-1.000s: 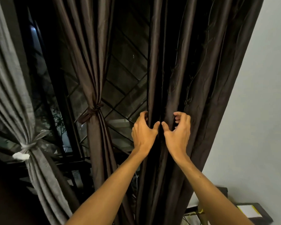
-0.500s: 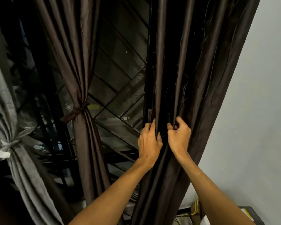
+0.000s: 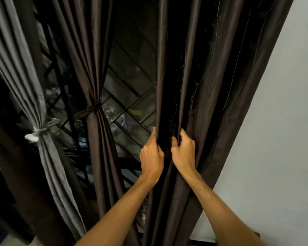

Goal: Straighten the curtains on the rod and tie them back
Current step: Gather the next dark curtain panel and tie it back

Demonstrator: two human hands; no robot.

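A dark brown curtain [image 3: 217, 82] hangs loose on the right, next to the wall. My left hand [image 3: 151, 155] grips its left edge and my right hand [image 3: 183, 151] pinches folds just beside it, both at mid height. A second brown curtain [image 3: 89, 55] hangs in the middle, gathered by a brown tie [image 3: 92, 109]. A grey curtain [image 3: 16, 55] at the left is bound with a pale tie [image 3: 41, 129]. The rod is out of view.
A window with a dark diagonal grille [image 3: 130, 96] shows between the curtains. A pale wall [image 3: 283, 121] fills the right side. A dark object [image 3: 256, 234] peeks out at the bottom right by the floor.
Both hands have closed on the right curtain's folds and drawn closer together. The view has shifted, so the tied curtains sit further right in the frame than half a second ago.
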